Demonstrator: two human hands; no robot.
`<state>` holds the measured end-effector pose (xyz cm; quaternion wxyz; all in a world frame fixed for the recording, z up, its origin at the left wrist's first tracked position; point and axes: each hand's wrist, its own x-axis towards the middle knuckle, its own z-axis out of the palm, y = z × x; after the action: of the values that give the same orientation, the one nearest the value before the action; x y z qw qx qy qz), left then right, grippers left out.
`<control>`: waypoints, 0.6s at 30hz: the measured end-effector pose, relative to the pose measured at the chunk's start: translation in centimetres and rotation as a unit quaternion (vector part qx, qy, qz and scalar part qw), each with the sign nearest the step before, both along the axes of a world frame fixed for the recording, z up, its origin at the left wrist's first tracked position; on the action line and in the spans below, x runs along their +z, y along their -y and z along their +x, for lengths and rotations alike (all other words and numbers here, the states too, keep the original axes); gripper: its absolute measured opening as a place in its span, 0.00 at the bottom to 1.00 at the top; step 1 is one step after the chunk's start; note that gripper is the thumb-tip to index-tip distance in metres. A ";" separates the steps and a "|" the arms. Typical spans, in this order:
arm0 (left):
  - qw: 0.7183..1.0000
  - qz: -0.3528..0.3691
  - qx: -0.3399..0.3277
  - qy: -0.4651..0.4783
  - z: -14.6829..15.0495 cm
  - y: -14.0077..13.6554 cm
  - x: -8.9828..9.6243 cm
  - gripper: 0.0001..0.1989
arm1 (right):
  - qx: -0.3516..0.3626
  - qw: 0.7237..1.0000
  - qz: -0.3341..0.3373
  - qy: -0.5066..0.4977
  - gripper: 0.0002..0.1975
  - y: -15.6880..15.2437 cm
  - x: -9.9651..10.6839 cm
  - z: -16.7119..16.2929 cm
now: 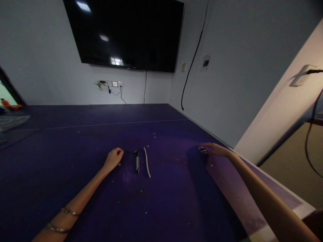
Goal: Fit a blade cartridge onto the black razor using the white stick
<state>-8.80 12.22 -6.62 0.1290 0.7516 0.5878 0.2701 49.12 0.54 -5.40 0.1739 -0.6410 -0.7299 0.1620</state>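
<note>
My left hand [114, 158] rests on the purple tabletop with its fingers curled in. Whatever lies inside them, if anything, is hidden. Just right of it lies a slim hand tool [137, 162] with a black and pale grey handle; its kind is unclear. Beside the tool is a short white length of cable or tube [147, 163], slightly bent. Over at the table's right side, my right hand [214, 149] has its fingers closed on a small shiny, dark and silvery object [202, 150], too small to name, at the table surface.
The purple tabletop [161, 201] carries scattered white bits. A television [131, 33] hangs on the wall above sockets [114, 84] with plugged-in cords. A black cable [193, 62] dangles at the right wall. Clear plastic [13, 122] lies at far left.
</note>
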 end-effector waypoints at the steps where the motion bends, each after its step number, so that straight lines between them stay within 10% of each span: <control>1: 1.000 -0.001 0.002 0.000 0.0 0.0 0.0 0.12 | 0.002 1.000 -0.009 0.011 0.29 -0.1 0.2 -0.2; 18: 1.000 0.022 -0.015 0.000 0.0 0.2 -0.3 0.10 | -0.042 0.999 0.006 0.031 0.26 -1.6 -0.3 -2.2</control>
<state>-8.84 11.98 -6.94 0.1169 0.7626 0.5707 0.2812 46.92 2.16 -5.66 0.1615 -0.6749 -0.7081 0.1303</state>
